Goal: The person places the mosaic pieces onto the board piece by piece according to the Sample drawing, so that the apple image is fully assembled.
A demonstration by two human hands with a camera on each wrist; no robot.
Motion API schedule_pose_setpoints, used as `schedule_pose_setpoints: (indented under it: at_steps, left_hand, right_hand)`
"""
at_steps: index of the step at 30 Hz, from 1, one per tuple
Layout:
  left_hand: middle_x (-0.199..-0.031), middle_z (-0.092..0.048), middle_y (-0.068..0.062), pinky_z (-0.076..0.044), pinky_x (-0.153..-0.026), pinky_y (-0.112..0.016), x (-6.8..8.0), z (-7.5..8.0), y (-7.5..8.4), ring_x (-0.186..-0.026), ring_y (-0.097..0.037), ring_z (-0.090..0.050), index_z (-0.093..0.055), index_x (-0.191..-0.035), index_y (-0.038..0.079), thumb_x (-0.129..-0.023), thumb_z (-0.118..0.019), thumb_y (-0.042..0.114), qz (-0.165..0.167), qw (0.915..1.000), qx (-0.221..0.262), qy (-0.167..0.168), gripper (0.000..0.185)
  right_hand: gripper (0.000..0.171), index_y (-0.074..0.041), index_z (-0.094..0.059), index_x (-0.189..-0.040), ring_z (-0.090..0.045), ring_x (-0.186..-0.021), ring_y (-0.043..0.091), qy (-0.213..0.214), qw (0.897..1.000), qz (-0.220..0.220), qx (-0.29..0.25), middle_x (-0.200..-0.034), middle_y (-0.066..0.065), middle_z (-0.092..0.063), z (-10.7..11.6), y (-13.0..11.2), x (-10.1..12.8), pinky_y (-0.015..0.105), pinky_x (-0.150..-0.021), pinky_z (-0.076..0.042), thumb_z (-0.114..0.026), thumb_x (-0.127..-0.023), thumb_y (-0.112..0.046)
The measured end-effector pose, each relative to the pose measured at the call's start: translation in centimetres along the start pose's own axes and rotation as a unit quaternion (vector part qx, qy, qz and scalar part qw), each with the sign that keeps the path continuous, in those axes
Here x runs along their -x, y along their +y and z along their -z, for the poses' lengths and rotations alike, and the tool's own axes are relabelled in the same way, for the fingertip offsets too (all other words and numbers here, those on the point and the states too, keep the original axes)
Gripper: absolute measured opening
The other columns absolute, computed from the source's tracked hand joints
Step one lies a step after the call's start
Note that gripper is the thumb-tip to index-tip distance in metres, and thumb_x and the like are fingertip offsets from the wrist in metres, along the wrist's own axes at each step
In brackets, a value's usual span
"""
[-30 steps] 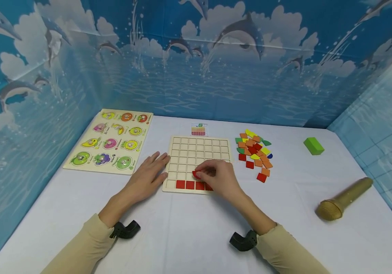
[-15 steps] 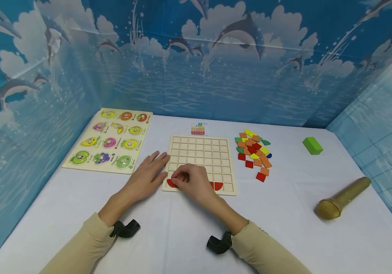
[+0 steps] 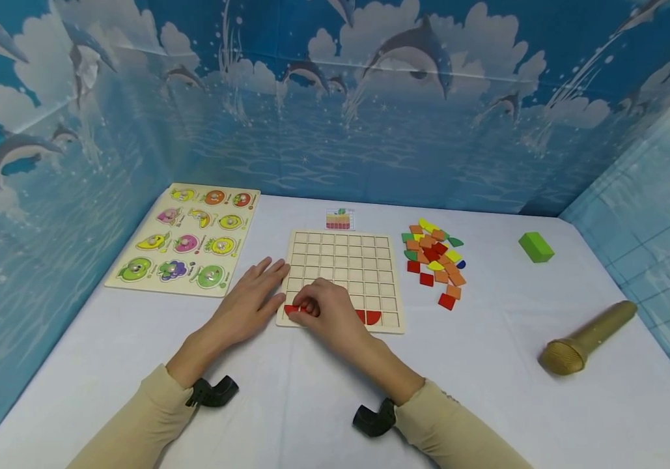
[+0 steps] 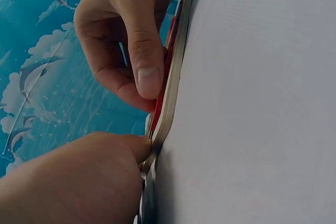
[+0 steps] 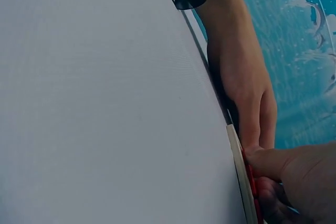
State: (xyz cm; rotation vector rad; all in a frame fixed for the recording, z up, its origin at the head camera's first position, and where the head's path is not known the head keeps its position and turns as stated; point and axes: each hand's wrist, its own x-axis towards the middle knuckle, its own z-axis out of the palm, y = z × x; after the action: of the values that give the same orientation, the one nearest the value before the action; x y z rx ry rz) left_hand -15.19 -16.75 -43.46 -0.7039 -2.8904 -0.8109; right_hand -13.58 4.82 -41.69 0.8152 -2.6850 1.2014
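1. Right hand: fingers curled, thumb and forefinger tips close together at the left end of the board's near row. Cannot tell whether they pinch a piece or merely touch one.
2. Under the tips, a curved red piece in the near left corner cell of the gridded board.
3. Right hand stands in the way: it hides the middle of the red row in the head view. Past it, a rounded red piece shows.
4. Left hand: flat, fingers spread, tips at the board's left edge.
5. Just beyond the board's far edge, a small picture card.
6. Right of the board, a loose pile of coloured pieces, overlapping; a red square at its near end.
7. Left, near the left hand, a fruit puzzle.
8. Well apart, far right: green block, gold microphone.
9. Behind everything, a dolphin-print curtain.
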Motion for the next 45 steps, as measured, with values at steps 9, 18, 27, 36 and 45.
schedule_pose_setpoints:
  at_steps: [9,18,27,36,45]
  left_hand:
    - [-0.169,-0.04,-0.009,-0.016,-0.133,-0.054,0.3,0.1,-0.1,-0.163,-0.033,-0.022,-0.042,-0.162,0.009,-0.107,-0.06,0.027,0.006,1.0,0.001,0.004,0.061]
    - [-0.171,-0.037,-0.007,-0.014,-0.134,-0.052,0.4,-0.3,-0.1,-0.163,-0.032,-0.019,-0.04,-0.163,0.011,-0.107,-0.06,0.028,0.011,0.9999,0.01,-0.003,0.063]
    - [-0.171,-0.037,-0.007,-0.015,-0.134,-0.052,0.3,-0.5,0.0,-0.164,-0.031,-0.019,-0.04,-0.163,0.011,-0.106,-0.061,0.029,0.009,0.9999,0.006,-0.005,0.063]
    - [-0.171,-0.036,-0.007,-0.016,-0.134,-0.053,-0.1,-0.1,0.1,-0.163,-0.032,-0.019,-0.039,-0.164,0.01,-0.107,-0.06,0.028,0.004,1.0,0.0,-0.008,0.063]
    - [-0.171,-0.037,-0.007,-0.015,-0.134,-0.053,-0.1,-0.2,-0.1,-0.164,-0.032,-0.019,-0.039,-0.164,0.011,-0.107,-0.06,0.028,0.004,1.0,0.004,-0.006,0.063]
  right_hand:
    - [0.007,-0.009,-0.079,-0.097,-0.059,-0.072,0.011,0.012,1.0,0.008,0.008,-0.085,0.0,-0.067,0.6,-0.2,-0.1,0.019,-0.064,-0.052,-0.083,-0.092,-0.013]
    - [0.012,-0.005,-0.08,-0.104,-0.064,-0.08,0.016,0.071,0.996,-0.037,0.032,-0.091,0.004,-0.073,5.7,3.2,-0.3,0.027,-0.073,-0.059,-0.081,-0.093,-0.009]
    - [0.019,-0.001,-0.078,-0.113,-0.068,-0.09,0.029,0.1,0.982,-0.136,0.079,-0.099,0.015,-0.076,11.7,7.5,0.1,0.042,-0.083,-0.061,-0.077,-0.094,-0.005]
    - [0.029,0.003,-0.075,-0.118,-0.07,-0.101,0.034,0.057,0.969,-0.213,0.112,-0.113,0.021,-0.076,15.3,10.2,1.0,0.05,-0.09,-0.061,-0.081,-0.092,-0.006]
    - [0.032,-0.002,-0.076,-0.12,-0.062,-0.102,0.033,0.016,0.961,-0.243,0.134,-0.112,0.019,-0.072,15.2,11.1,0.8,0.045,-0.089,-0.06,-0.083,-0.09,-0.009]
